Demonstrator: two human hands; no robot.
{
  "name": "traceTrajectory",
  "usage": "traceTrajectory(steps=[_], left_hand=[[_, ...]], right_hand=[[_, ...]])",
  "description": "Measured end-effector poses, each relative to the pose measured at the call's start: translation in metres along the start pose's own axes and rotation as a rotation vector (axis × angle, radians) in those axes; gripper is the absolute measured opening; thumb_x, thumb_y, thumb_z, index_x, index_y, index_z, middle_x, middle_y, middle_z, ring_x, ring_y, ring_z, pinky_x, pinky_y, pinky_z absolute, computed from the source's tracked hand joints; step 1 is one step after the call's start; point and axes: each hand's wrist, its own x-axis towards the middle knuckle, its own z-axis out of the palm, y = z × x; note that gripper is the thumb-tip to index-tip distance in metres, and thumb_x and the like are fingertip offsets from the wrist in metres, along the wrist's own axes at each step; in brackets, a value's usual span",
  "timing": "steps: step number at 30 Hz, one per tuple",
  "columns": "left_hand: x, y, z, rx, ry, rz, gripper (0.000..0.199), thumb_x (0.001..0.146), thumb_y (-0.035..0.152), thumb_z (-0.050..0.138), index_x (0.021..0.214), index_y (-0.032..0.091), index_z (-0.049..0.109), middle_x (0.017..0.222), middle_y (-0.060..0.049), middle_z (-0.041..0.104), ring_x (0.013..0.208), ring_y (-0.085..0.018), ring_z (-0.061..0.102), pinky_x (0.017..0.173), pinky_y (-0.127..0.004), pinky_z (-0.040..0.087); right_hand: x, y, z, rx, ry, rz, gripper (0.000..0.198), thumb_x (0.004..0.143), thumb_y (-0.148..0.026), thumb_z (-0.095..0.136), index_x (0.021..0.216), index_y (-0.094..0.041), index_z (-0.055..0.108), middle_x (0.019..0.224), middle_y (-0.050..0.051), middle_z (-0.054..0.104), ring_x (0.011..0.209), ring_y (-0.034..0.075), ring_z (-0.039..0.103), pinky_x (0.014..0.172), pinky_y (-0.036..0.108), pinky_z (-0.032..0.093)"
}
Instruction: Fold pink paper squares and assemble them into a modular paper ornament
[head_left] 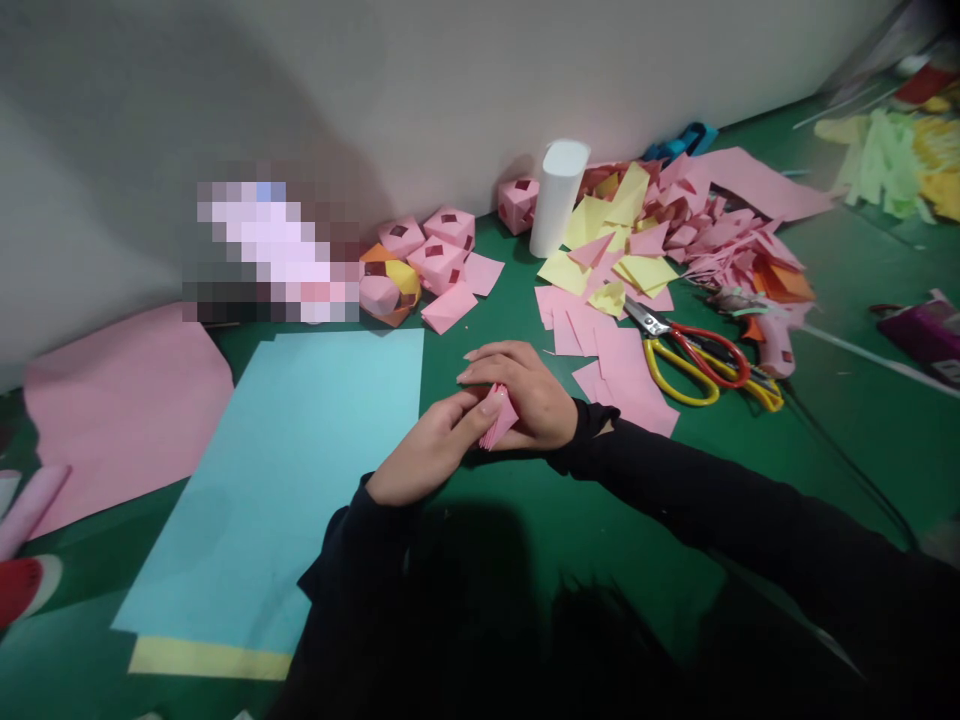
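Note:
My left hand (439, 440) and my right hand (529, 395) meet above the green table. Between them is a small piece of folded pink paper (501, 420) with several layered edges facing me. The left thumb presses on its top while the left fingers pass behind it. My right hand curls round its far side and right side, fingers reaching over to the left. Both hands are closed on the paper, and part of it is hidden under them. Loose pink paper pieces (619, 370) lie just right of my right hand.
Scissors with red and yellow handles (694, 365) and a pink glue gun (775, 340) lie right. Blue paper sheets (315, 450) spread left. Folded pink cubes (439, 262), a white cylinder (559, 200) and heaped pink scraps (720, 235) stand near the wall.

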Motion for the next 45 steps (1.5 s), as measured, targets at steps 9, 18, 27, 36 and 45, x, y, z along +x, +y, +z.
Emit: traceTrajectory(steps=[9,18,27,36,45], left_hand=[[0.001,-0.003,0.0,-0.157,-0.037,0.024,0.042,0.079,0.056,0.064,0.089,0.015,0.062,0.088,-0.006,0.067,0.083,-0.02,0.061,0.077,-0.031,0.048],[0.003,-0.006,0.003,-0.333,0.063,-0.046,0.042,0.077,0.048,0.071,0.097,0.014,0.06,0.077,-0.002,0.062,0.069,-0.014,0.057,0.063,-0.025,0.047],[0.005,-0.009,0.003,-0.473,0.048,-0.021,0.035,0.079,0.047,0.071,0.089,0.016,0.058,0.07,0.004,0.054,0.063,-0.009,0.051,0.065,-0.023,0.045],[0.003,-0.014,-0.002,-0.411,-0.023,-0.036,0.046,0.075,0.053,0.072,0.096,0.013,0.061,0.078,-0.002,0.063,0.073,-0.015,0.059,0.072,-0.029,0.048],[0.005,-0.016,-0.001,-0.385,-0.048,0.002,0.042,0.076,0.052,0.071,0.092,0.015,0.064,0.074,-0.001,0.062,0.072,-0.015,0.059,0.069,-0.028,0.047]], right_hand=[[0.001,0.0,0.0,0.017,0.074,-0.054,0.051,0.086,-0.061,0.055,0.117,-0.02,0.053,0.101,0.01,0.07,0.112,0.028,0.059,0.091,0.046,0.046],[0.006,-0.01,-0.003,-0.06,0.008,0.064,0.068,0.077,-0.06,0.065,0.13,-0.019,0.049,0.124,0.014,0.064,0.123,0.031,0.053,0.1,0.051,0.043],[0.005,-0.012,-0.005,-0.085,0.012,0.075,0.058,0.082,-0.055,0.063,0.129,-0.021,0.056,0.116,0.012,0.069,0.124,0.031,0.053,0.099,0.049,0.042],[0.005,-0.012,-0.006,-0.078,-0.029,0.049,0.062,0.084,-0.052,0.063,0.136,-0.02,0.051,0.122,0.012,0.067,0.128,0.029,0.05,0.101,0.047,0.041],[0.004,-0.011,-0.007,-0.096,-0.063,0.016,0.058,0.085,-0.054,0.06,0.133,-0.021,0.054,0.122,0.012,0.067,0.13,0.031,0.049,0.1,0.049,0.04]])
